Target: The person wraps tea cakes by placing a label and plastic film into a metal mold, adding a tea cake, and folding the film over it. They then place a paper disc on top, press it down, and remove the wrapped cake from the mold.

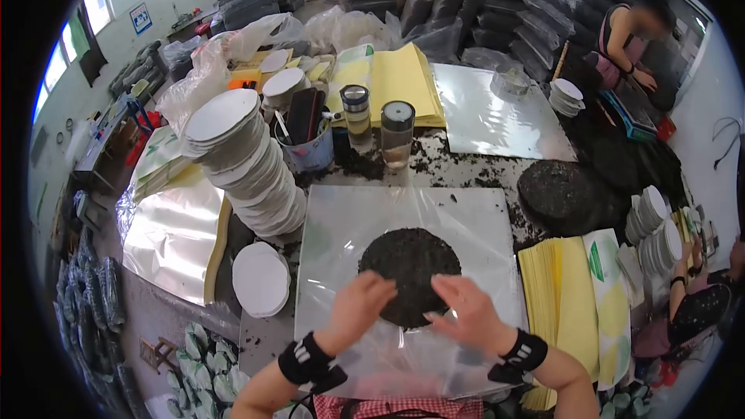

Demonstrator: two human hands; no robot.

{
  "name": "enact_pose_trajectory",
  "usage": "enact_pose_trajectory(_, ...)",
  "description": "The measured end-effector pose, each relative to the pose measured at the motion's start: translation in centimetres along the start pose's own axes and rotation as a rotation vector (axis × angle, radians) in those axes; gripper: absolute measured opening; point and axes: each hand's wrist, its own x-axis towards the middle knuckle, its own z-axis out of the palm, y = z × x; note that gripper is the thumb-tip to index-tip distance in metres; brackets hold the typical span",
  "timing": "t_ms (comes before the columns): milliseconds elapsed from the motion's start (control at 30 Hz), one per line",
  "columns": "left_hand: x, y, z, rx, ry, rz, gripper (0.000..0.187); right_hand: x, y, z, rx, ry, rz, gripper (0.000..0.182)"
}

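Note:
A dark, rough-edged round cake [411, 268] of pressed, crumbly material lies on a clear plastic sheet [334, 221] over a pale square board. At the cake's lower left edge is my left hand [358, 312], its fingers bent slightly over the rim. My right hand [468, 312] is at the lower right edge, fingers stretched out and thumb apart. Neither hand has lifted the cake. Black bands circle both wrists. Close to the left of the board stand a tall stack of white paper discs [260, 178] and a lower pile of white discs [261, 279].
Yellow paper sheets [555, 287] lie at the right, beside more dark round cakes [563, 194]. Behind the board are a lidded glass [397, 136], another bottle [356, 112] and a tub of tools [310, 147]. Two people work at the right.

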Motion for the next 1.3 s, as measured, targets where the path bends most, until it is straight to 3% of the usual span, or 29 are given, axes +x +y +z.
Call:
enact_pose_trajectory(133,3.3,-0.7,2.9,0.228,-0.296,-0.172,0.108,3.9,1.4,2.5,-0.159,-0.298,0.230,0.102)
enact_pose_trajectory(167,3.5,-1.5,4.4,0.282,-0.389,-0.156,0.138,4.0,2.4,5.1,-0.286,-0.384,0.243,0.107)
enact_pose_trajectory(200,3.9,-1.3,4.5,0.308,-0.396,-0.159,0.136,4.1,2.9,6.9,-0.410,-0.468,0.257,0.112)
enact_pose_trajectory(233,4.1,-0.9,4.5,0.334,-0.412,-0.163,0.135,4.1,2.8,7.7,-0.506,-0.473,0.244,0.098)
enact_pose_trajectory(333,3.4,-1.4,6.4,0.431,-0.402,-0.134,0.127,3.3,3.2,9.3,-0.591,-0.473,0.222,0.081)
enact_pose_trajectory(400,3.0,-2.0,8.8,0.510,-0.381,-0.118,0.127,2.5,3.9,11.9,-0.731,-0.398,0.190,0.076)
enact_pose_trajectory(433,2.6,-3.4,9.9,0.375,-0.368,-0.115,0.115,2.2,4.4,12.9,-0.807,-0.351,0.170,0.073)
enact_pose_trajectory(567,3.9,-4.2,9.8,0.327,-0.504,-0.119,0.099,3.1,6.7,13.2,-0.304,-0.396,0.364,0.050)
enact_pose_trajectory(667,3.7,-3.3,8.1,0.291,-0.465,-0.083,0.100,2.8,5.7,12.3,-0.382,-0.321,0.293,0.049)
enact_pose_trajectory(700,3.2,-2.1,7.2,0.317,-0.419,-0.095,0.085,2.8,5.3,11.8,-0.379,-0.305,0.299,0.049)
enact_pose_trajectory(767,0.1,-0.9,5.1,0.129,-0.334,0.062,0.044,2.5,4.0,11.0,-0.422,-0.347,0.315,0.053)
enact_pose_trajectory(800,-1.5,1.5,2.3,0.019,-0.323,0.083,0.040,2.3,2.8,9.2,-0.426,-0.478,0.230,0.046)
enact_pose_trajectory(867,-6.9,4.2,0.1,-0.109,-0.234,0.114,0.035,1.2,2.6,9.4,-0.397,-0.290,0.128,0.054)
enact_pose_trajectory(900,-8.8,5.1,-0.9,-0.135,-0.220,0.107,0.033,1.1,2.5,9.3,-0.436,-0.330,0.156,0.057)
enact_pose_trajectory(1000,-16.5,-1.9,4.9,0.048,-0.188,0.108,0.034,2.2,2.7,8.9,-0.532,-0.466,0.206,0.063)
enact_pose_trajectory(1067,-13.2,-0.7,2.3,0.220,-0.081,0.142,0.024,3.0,2.6,9.1,-0.560,-0.571,0.234,0.063)
enact_pose_trajectory(1133,-9.9,5.2,-3.0,0.229,0.127,0.109,0.014,2.1,2.6,9.3,-0.509,-0.490,0.255,0.062)
enact_pose_trajectory(1167,-11.3,6.4,-3.7,0.166,0.241,0.304,0.015,1.9,2.6,9.1,-0.493,-0.448,0.255,0.062)
enact_pose_trajectory(1233,-16.5,3.7,-0.4,-0.225,-0.324,0.604,0.037,2.1,2.4,8.7,-0.549,-0.454,0.195,0.062)
enact_pose_trajectory(1267,-16.3,2.9,0.9,-0.252,-0.359,0.829,0.048,2.0,2.4,8.8,-0.574,-0.451,0.164,0.062)
enact_pose_trajectory(1300,-15.9,-0.5,3.8,-0.291,-0.378,0.463,0.057,1.6,2.8,9.5,-0.598,-0.378,0.176,0.046)
